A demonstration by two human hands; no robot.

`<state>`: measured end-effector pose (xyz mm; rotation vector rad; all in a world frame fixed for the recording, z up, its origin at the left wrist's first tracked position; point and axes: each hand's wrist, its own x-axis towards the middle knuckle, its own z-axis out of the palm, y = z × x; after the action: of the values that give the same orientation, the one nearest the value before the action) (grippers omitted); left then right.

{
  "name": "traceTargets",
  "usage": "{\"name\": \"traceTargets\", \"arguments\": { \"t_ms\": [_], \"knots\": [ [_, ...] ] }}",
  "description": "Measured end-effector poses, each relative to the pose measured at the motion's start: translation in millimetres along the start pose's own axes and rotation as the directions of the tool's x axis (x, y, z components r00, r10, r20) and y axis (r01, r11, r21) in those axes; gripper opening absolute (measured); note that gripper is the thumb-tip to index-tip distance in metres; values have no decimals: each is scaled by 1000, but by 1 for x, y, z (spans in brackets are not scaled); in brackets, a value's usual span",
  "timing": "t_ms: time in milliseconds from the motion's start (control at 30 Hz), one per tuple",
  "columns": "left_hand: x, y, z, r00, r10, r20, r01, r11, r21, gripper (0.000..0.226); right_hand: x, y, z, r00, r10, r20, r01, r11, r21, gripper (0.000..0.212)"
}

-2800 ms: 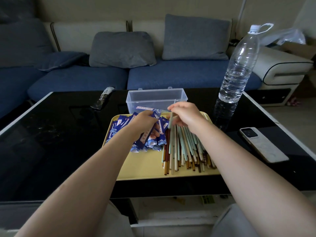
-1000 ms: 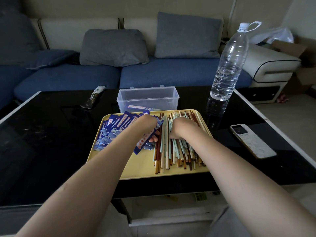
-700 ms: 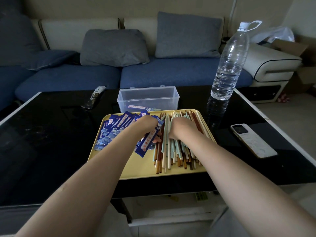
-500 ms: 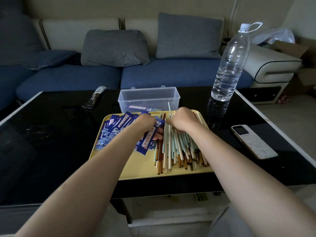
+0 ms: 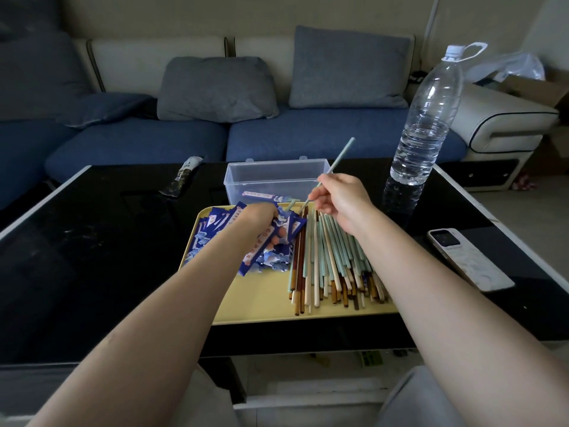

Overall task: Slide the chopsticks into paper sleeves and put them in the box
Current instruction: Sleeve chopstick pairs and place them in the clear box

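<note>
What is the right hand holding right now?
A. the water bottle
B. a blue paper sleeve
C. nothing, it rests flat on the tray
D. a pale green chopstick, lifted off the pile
D: the right hand pinches a pale green chopstick that angles up above the clear box, clear of the chopstick pile on the yellow tray.

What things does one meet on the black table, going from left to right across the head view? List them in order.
Dark packet → blue paper sleeves → loose chopsticks → water bottle → white phone.
</note>
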<state>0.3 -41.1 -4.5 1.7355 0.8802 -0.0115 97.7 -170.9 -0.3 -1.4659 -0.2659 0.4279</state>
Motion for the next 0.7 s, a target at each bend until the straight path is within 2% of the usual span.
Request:
{"name": "traceTargets", "arguments": {
  "t_ms": [167, 333, 400, 467, 567, 700],
  "knots": [
    [-1, 0, -3, 998, 57, 24, -60, 989, 133, 44, 2, 5, 6, 999, 21, -39, -23, 999, -31, 17],
    [-2, 1, -4, 997, 66, 37, -71, 984, 164, 45, 5, 8, 8, 999, 15, -32, -16, 999, -31, 18],
    [-2, 0, -4, 996, 76, 57, -84, 983, 160, 45, 5, 11, 8, 1000, 10, -1, -10, 996, -92, 16],
    [-3, -1, -3, 994, 85, 69, -94, 986, 136, 44, 3, 13, 7, 998, 19, 60, -5, 972, -235, 18],
    [-3, 0, -3, 994, 96, 56, -100, 991, 88, 43, 0, 9, 6, 995, 67, 68, -29, 890, -454, 26],
    [1, -1, -4, 995, 87, 44, -91, 993, 78, 38, 8, 9, 2, 998, 8, -60, -31, 920, -390, 51]
  ]
}}
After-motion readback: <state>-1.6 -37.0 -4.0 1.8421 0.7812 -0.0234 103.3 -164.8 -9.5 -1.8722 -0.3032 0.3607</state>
